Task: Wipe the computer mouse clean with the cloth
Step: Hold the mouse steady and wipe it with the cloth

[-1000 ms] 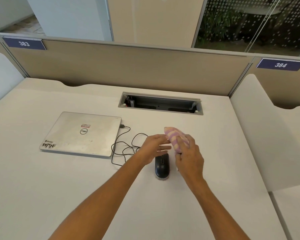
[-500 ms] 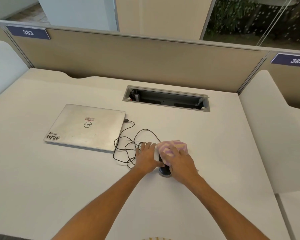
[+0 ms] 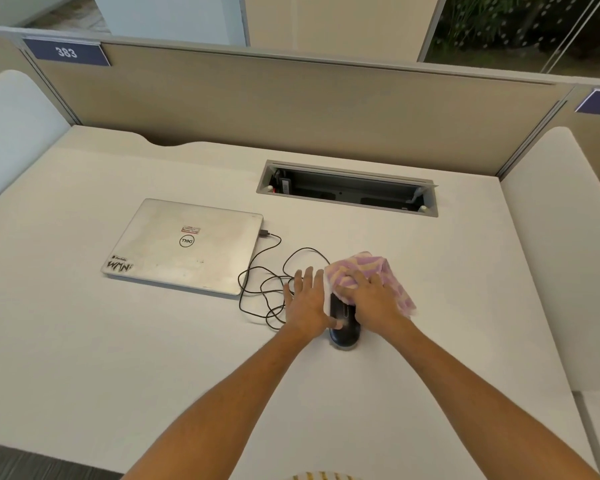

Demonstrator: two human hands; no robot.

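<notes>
A black wired computer mouse (image 3: 344, 331) lies on the white desk (image 3: 118, 341), its front half covered. My right hand (image 3: 373, 299) presses a pink-and-cream striped cloth (image 3: 381, 271) down onto the front of the mouse. My left hand (image 3: 305, 303) rests flat against the mouse's left side, with fingers spread and the thumb touching the mouse's top. The mouse cable (image 3: 264, 289) lies in loose loops to the left of my left hand.
A closed silver laptop (image 3: 184, 247) lies to the left, with the cable plugged into its right edge. An open cable tray (image 3: 347, 188) is sunk into the desk behind. Beige partition panels (image 3: 291, 109) wall the back, and white dividers stand at both sides.
My right hand brought the cloth down from above the desk onto the mouse. My left hand settled against the mouse's left side.
</notes>
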